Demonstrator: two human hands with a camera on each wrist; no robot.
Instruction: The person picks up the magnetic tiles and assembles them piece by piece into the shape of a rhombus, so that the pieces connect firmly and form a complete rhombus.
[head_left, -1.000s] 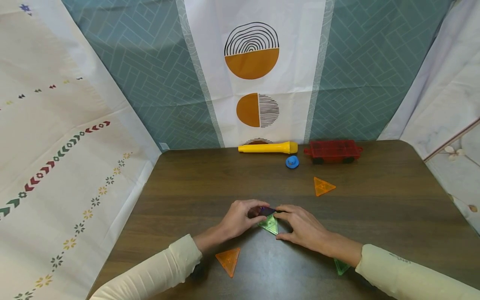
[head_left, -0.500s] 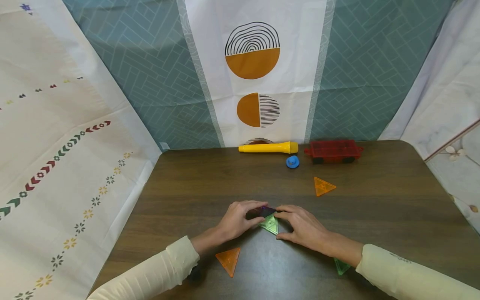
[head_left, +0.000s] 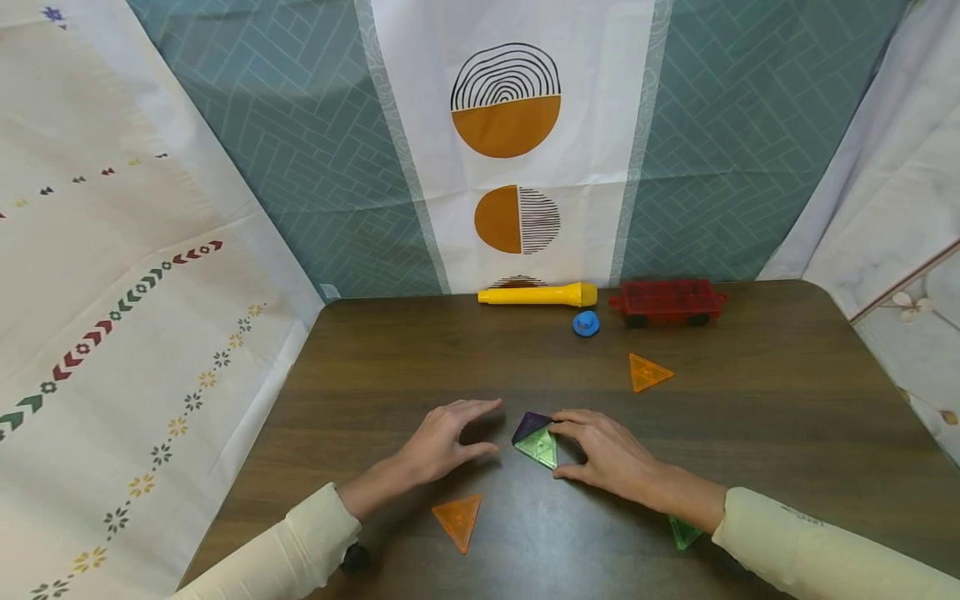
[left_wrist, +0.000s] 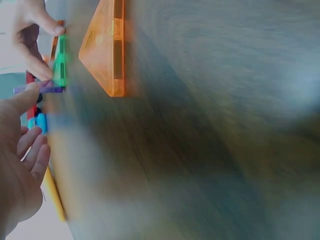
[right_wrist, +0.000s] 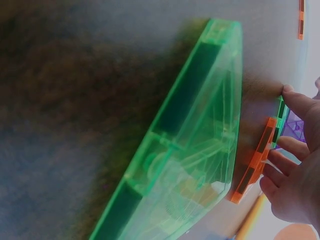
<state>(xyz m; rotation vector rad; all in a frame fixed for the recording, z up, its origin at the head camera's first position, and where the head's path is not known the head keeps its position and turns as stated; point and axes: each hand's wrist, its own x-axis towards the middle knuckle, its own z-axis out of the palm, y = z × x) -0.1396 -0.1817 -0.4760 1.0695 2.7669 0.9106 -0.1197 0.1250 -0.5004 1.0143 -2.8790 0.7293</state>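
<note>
Head view: left hand (head_left: pixel 437 442) spread, holding nothing; right hand (head_left: pixel 602 450), fingers curved, grips green triangle (head_left: pixel 538 448).

Wood-grained desk (head_left: pixel 360 358), clock centred on it | 12 o'clock, far edge: yellow rod (head_left: pixel 537 295), thick end toward 3 | 1: blue hat-shaped piece (head_left: pixel 586 323), just beside that end | 1–2: red cart (head_left: pixel 668 302), black wheels | beyond, 12: teal-and-white cloth (head_left: pixel 750 125) | 10: cream patterned cloth (head_left: pixel 112 250) | 2: pale cloth (head_left: pixel 900 192)
</note>
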